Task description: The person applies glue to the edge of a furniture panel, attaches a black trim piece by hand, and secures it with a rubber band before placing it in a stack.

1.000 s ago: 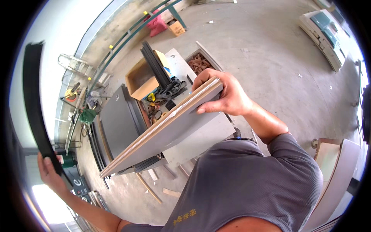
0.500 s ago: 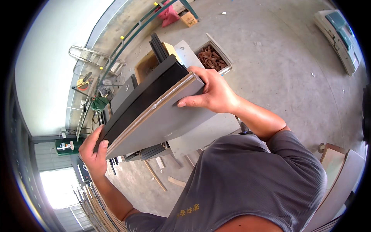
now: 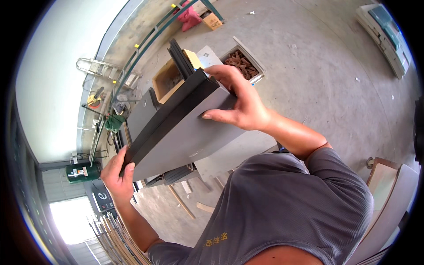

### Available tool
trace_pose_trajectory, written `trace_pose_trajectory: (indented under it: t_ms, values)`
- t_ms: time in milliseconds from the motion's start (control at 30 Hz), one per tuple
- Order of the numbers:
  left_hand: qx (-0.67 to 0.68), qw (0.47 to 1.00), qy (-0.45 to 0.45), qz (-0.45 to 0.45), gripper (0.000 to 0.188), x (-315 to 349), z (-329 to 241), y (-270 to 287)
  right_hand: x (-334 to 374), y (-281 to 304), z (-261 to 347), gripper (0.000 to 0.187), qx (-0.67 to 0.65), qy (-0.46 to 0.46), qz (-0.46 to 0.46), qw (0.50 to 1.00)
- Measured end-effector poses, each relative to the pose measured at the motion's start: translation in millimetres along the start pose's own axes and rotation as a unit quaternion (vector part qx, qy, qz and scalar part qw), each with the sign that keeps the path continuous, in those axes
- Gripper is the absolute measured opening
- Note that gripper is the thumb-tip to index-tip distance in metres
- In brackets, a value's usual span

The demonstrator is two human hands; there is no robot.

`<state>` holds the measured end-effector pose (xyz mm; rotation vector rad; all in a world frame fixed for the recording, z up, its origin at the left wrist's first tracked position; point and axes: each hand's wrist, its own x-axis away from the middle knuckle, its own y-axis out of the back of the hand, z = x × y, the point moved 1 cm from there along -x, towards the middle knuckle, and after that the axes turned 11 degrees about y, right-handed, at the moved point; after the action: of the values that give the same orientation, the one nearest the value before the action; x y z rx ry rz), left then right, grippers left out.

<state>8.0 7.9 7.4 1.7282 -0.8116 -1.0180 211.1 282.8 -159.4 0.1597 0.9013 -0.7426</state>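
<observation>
A grey flat panel [image 3: 190,126] is held tilted in front of me, its long edge running from lower left to upper right. Along that edge lies a black edge strip [image 3: 170,108], which now covers the edge. My left hand [image 3: 119,179] grips the lower left corner, fingers over the strip and thumb against the panel. At the upper right end, my right hand [image 3: 243,99] is closed round the panel, with its thumb pressed on the grey face and its fingers over the end. The panel's far face is hidden.
Beyond the panel stand an open box [image 3: 165,81] with black strips [image 3: 180,55] and a tray of brown curled strips [image 3: 240,64]. A stepladder [image 3: 99,66] leans by the left wall. Long thin pieces [image 3: 115,236] stand at lower left. Wood offcuts [image 3: 181,201] lie on the floor.
The black strip has come onto the panel's edge, covering the brown core and silvery line that showed before. My left hand has shifted slightly right; the right hand still grips its end.
</observation>
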Motion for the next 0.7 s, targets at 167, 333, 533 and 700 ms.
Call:
trace_pose_trajectory:
  t_ms: [167, 333, 533, 700]
  values:
    - [-0.027, 0.999, -0.032, -0.021, 0.045, 1.3, 5.7, -5.7, 7.1, 3.4, -7.3, 0.078, 0.108, 0.23, -0.029, 0.967]
    - [0.0, 0.997, -0.067, -0.03, 0.052, -1.6, -6.0, -11.2, 12.4, 6.8, -12.0, 0.066, 0.11, 0.22, -0.023, 0.969]
    - [0.025, 0.998, 0.014, -0.049, 0.078, 22.2, 41.4, 15.0, 24.4, -2.0, -13.0, 0.072, 0.138, 0.151, -0.061, 0.977]
    - [0.25, 0.848, 0.098, -0.457, 0.078, 93.1, 135.2, 6.0, 44.8, -4.6, -28.7, 0.094, 0.062, 0.103, -0.159, 0.98]
